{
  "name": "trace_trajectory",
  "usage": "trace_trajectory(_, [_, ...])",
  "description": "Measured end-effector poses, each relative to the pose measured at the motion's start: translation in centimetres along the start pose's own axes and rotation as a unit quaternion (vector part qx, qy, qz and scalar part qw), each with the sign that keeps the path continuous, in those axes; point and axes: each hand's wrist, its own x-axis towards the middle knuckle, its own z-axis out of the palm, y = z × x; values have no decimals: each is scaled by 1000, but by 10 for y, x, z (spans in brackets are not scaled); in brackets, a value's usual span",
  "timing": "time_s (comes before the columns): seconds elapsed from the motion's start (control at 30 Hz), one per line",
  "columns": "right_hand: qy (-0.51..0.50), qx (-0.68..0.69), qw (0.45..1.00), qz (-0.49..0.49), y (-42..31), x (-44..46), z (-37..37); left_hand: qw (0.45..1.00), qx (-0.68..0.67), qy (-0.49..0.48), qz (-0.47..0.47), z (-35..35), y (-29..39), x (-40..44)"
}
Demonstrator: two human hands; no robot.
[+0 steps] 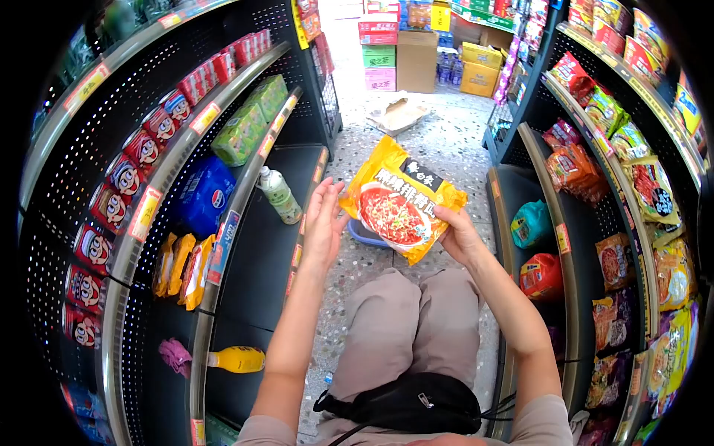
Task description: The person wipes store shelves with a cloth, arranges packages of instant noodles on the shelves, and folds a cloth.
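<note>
One yellow instant-noodle packet (394, 212) is held between the front edges of the lower shelves (256, 256), long axis slanting far-left to near-right, its right end pinched by the right hand (461, 236), the left hand (323, 224) loosely spread beside its left edge, contact unclear.

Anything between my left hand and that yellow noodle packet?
Nothing visible: the left hand is right beside the yellow noodle packet's left edge, though contact is unclear. The right hand holds the opposite side.
</note>
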Motion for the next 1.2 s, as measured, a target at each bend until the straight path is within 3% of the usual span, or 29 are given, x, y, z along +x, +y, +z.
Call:
trace_trajectory(0.23, [38, -39, 998, 5, -12, -16, -35, 972, 58, -130, -188, 10, -15, 4])
trace_trajectory(0.4, [83, -47, 995, 20, -23, -35, -59, 949, 57, -209, -230, 35, -38, 4])
trace_trajectory(0.87, [212, -74, 971, -86, -67, -114, -112, 914, 46, -304, -265, 134, -124, 2])
trace_trajectory(1.2, [311, -93, 939, -111, -91, -189, -141, 880, 38, -366, -301, 195, -177, -16])
